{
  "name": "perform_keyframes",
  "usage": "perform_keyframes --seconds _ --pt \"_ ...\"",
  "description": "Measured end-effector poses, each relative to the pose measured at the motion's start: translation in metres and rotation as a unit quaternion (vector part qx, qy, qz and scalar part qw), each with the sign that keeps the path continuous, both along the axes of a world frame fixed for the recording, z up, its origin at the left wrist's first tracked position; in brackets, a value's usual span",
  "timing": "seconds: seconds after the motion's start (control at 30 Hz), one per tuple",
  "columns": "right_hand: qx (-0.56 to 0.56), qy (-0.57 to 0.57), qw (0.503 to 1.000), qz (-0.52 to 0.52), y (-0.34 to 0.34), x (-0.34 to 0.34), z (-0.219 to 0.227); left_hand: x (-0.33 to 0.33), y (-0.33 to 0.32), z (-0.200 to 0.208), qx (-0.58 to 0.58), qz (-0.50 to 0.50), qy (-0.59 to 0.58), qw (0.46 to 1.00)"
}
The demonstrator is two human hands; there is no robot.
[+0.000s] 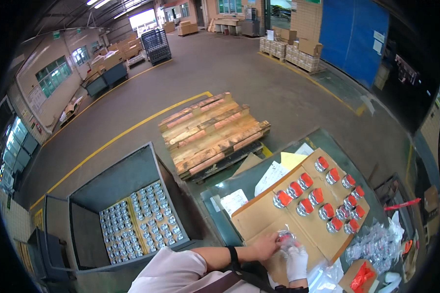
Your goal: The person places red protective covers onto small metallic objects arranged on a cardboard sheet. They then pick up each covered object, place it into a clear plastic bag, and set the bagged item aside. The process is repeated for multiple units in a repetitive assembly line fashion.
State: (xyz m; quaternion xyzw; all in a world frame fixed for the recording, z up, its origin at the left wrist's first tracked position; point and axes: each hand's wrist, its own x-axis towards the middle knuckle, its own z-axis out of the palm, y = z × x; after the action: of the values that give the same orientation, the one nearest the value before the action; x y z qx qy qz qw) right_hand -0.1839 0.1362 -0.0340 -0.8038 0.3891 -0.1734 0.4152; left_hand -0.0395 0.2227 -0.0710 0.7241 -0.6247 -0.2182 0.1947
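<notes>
My bare left hand and my white-gloved right hand meet over the near part of a cardboard sheet on the table. Between their fingers is a small shiny metal part with some red on it, wrapped in what looks like clear plastic. Both hands are closed on it, and its lower side is hidden. Farther up the sheet stand several round silver metal parts, most topped with a red piece. To the right of my right hand lie clear plastic bags.
A small carton of red pieces and a heap of plastic-wrapped parts lie at right. Papers rest along the table's left side. A grey metal bin holds rows of silver parts. Beyond stands a wooden pallet.
</notes>
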Motion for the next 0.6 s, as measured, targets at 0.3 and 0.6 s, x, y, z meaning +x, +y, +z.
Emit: perform_keyframes --seconds 0.3,0.6 --pt "-0.303 0.119 0.91 0.258 -0.041 0.025 -0.013 0.01 0.009 0.009 -0.057 0.074 0.078 0.992" --pt "-0.135 0.077 0.987 0.049 -0.006 -0.043 -0.01 -0.001 -0.028 0.003 0.038 0.026 0.208 0.977"
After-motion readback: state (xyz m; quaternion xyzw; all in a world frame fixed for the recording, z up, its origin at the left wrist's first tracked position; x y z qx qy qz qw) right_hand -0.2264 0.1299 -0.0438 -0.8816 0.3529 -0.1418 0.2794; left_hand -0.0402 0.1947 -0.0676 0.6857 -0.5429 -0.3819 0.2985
